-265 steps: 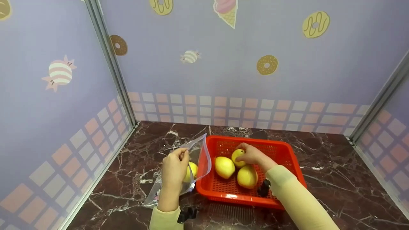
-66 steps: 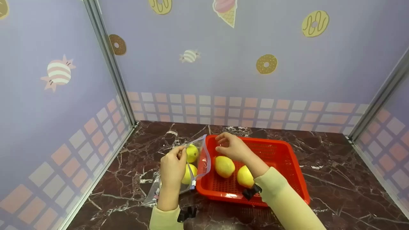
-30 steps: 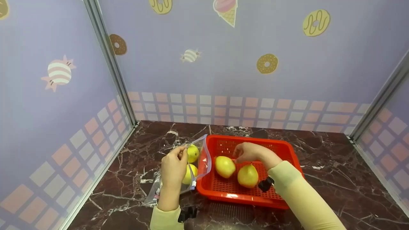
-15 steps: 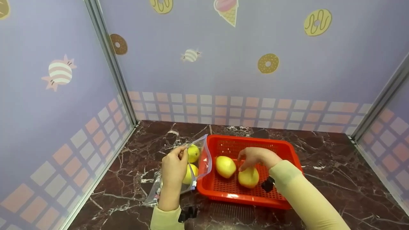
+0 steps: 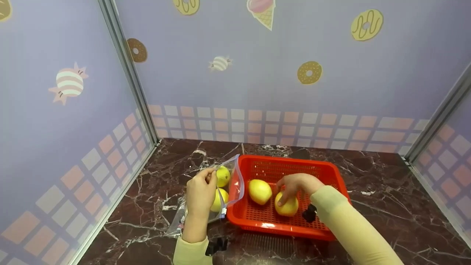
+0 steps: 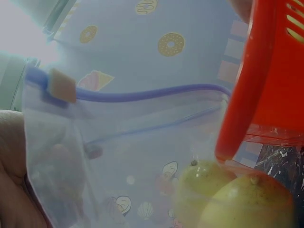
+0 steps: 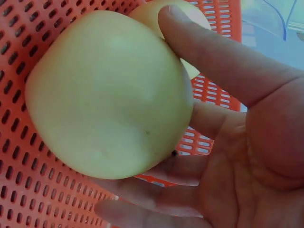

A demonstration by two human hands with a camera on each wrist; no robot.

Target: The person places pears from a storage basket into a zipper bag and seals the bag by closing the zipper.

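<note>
Wrapping round the near fruit (image 5: 288,209), the right hand (image 5: 298,184) is low in the red basket (image 5: 270,229), bare mesh to its right, other fruit (image 5: 260,192) just left. Left hand (image 5: 200,189) pinches the clear bag (image 6: 137,156) by its edge, mouth gaping at the basket rim, 2 bagged fruits (image 5: 220,200) inside. Versus 0.5 s ago, the right thumb's further down the fruit; bag hasn't budged.

Open air above red basket (image 5: 272,229), yellow fruit (image 5: 259,192) left of right grip (image 5: 298,183), rim (image 6: 243,90) between fruit and bag (image 6: 128,171)
</note>
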